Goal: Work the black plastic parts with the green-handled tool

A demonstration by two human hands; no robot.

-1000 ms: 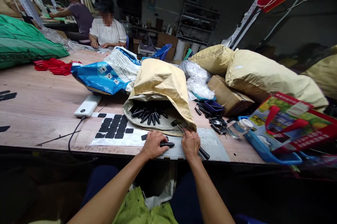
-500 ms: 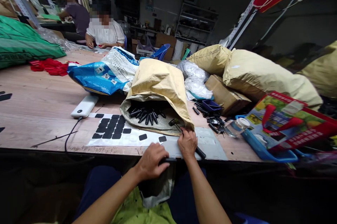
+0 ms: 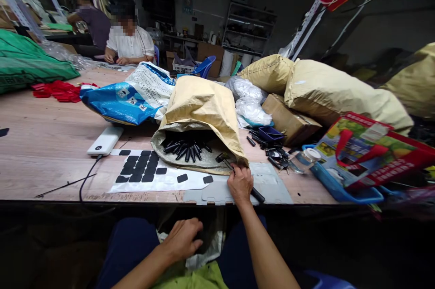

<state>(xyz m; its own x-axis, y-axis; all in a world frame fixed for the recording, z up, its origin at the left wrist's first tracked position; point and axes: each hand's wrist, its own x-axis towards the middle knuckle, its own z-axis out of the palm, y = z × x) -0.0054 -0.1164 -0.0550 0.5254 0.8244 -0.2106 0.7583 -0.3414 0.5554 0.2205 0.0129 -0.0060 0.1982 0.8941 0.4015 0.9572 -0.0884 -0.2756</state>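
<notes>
My left hand (image 3: 185, 238) is below the table edge, over a pale bag (image 3: 215, 246) between my knees; its thumb and fingers are apart with nothing visible between them. My right hand (image 3: 240, 185) is closed round the middle of a hammer (image 3: 257, 195), at the lower right corner of a tan sack (image 3: 204, 101). The hammer's head points into the sack's mouth, and its black grip sticks out right of the hand. Several black, pointed pieces (image 3: 186, 149) lie inside the sack. Left of it, a white sheet (image 3: 176, 190) bears rows of black rounded squares (image 3: 142, 166).
A grey board (image 3: 275, 189) lies under my right hand. To the left are a white power bank (image 3: 105, 140) with cable and a blue-white bag (image 3: 136, 94). On the right stand a jar (image 3: 304, 162) and a blue basket (image 3: 340, 191). Two people sit at the far left.
My left hand has moved down from the table edge to above the pale bag, and the black rod it held is no longer seen. My right hand stays at the hammer. The view has shifted slightly.
</notes>
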